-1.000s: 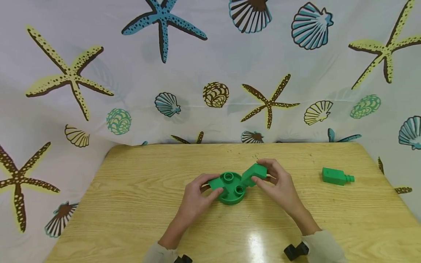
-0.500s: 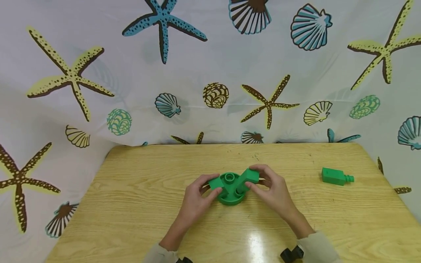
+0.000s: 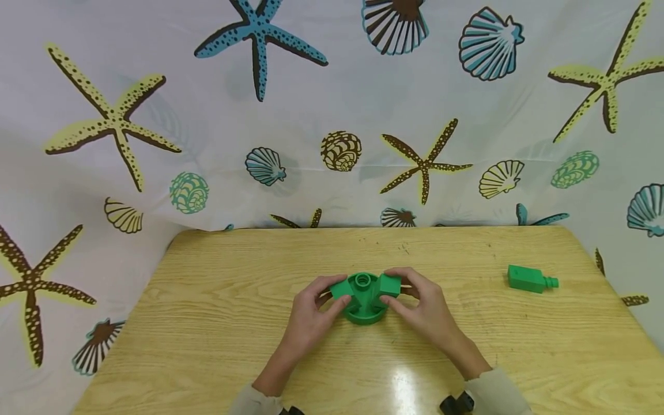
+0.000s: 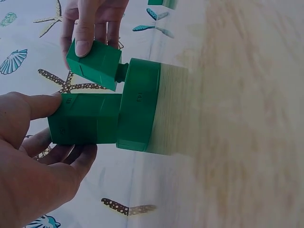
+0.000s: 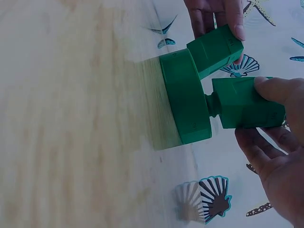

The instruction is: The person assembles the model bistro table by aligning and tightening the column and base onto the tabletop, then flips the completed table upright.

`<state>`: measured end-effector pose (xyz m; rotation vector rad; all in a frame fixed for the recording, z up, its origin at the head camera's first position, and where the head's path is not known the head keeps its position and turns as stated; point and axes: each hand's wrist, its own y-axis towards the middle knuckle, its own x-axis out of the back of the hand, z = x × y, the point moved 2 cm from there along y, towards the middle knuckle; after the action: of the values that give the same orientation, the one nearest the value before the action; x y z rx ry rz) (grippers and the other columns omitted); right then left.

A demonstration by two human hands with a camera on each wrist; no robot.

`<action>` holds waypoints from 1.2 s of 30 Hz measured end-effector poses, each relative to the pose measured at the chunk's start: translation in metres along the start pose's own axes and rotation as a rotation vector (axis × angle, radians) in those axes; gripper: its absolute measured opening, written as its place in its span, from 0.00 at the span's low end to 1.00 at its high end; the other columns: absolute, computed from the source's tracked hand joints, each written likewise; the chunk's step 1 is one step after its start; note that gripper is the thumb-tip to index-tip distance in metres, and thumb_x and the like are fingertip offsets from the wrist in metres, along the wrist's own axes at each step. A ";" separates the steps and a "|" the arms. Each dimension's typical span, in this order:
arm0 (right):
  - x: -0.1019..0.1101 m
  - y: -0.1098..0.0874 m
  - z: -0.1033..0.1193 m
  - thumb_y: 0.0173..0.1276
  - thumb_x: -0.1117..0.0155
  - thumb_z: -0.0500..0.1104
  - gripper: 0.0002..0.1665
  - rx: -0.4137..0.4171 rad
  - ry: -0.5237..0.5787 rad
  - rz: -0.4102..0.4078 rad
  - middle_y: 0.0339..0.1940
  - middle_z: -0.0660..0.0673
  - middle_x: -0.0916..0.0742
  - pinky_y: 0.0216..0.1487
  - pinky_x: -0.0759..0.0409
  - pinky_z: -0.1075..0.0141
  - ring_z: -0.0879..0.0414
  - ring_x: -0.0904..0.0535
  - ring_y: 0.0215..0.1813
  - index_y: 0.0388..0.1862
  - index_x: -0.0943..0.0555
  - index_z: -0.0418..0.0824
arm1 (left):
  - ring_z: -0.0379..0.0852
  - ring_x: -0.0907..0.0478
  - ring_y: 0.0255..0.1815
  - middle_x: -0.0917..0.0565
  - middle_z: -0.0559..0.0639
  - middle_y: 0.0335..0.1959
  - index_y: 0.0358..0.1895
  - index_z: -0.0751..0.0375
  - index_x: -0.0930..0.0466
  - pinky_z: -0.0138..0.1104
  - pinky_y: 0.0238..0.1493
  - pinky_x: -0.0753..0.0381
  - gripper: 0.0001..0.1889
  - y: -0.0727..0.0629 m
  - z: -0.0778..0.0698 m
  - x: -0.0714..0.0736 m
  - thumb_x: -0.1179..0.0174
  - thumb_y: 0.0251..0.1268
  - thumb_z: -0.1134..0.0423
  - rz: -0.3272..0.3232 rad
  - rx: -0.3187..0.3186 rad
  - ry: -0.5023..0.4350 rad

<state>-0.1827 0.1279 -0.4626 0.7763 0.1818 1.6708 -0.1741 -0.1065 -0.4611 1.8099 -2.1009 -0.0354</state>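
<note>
A round green base (image 3: 365, 317) stands on the wooden table, with an uncovered ringed socket (image 3: 362, 280) at its back. My left hand (image 3: 310, 316) grips a green block (image 3: 340, 289) between thumb and fingers; in the left wrist view this block (image 4: 83, 118) sits flush against the base. With thumb and fingertips my right hand (image 3: 424, 308) pinches a second green block (image 3: 390, 285). The right wrist view shows that block (image 5: 244, 104) slightly tilted, its narrow neck (image 5: 213, 104) at the top of the base and partly visible between the two.
A third green block (image 3: 526, 279) with a threaded neck lies on its side at the right of the wooden table (image 3: 218, 323). A white cloth (image 3: 311, 104) printed with starfish and shells hangs behind and at both sides of the table.
My right hand has moved left and brought its block from beside the base to over the right socket, turning it more upright. The left hand keeps its grip in place.
</note>
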 end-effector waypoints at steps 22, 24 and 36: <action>0.013 0.001 -0.005 0.75 0.36 0.33 0.21 -0.084 0.163 0.170 0.62 0.41 0.16 0.58 0.16 0.57 0.44 0.17 0.60 0.66 0.21 0.37 | 0.51 0.21 0.62 0.18 0.56 0.58 0.62 0.61 0.18 0.42 0.63 0.21 0.19 0.000 -0.001 0.000 0.32 0.69 0.67 -0.015 -0.016 0.010; 0.013 0.002 -0.005 0.74 0.35 0.34 0.21 -0.071 0.147 0.169 0.61 0.41 0.16 0.55 0.14 0.57 0.45 0.16 0.58 0.65 0.21 0.37 | 0.51 0.21 0.62 0.18 0.56 0.58 0.62 0.60 0.18 0.42 0.64 0.21 0.19 -0.001 0.000 0.000 0.32 0.69 0.67 -0.015 -0.015 0.011; 0.016 0.001 -0.005 0.74 0.33 0.38 0.22 -0.082 0.077 0.215 0.62 0.42 0.15 0.49 0.13 0.58 0.51 0.17 0.59 0.65 0.19 0.48 | 0.52 0.21 0.64 0.19 0.59 0.60 0.63 0.65 0.19 0.43 0.65 0.22 0.20 -0.002 0.001 0.001 0.32 0.70 0.67 -0.011 -0.014 -0.003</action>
<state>-0.1875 0.1441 -0.4592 0.6889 0.0851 1.9014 -0.1724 -0.1079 -0.4629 1.8149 -2.0876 -0.0560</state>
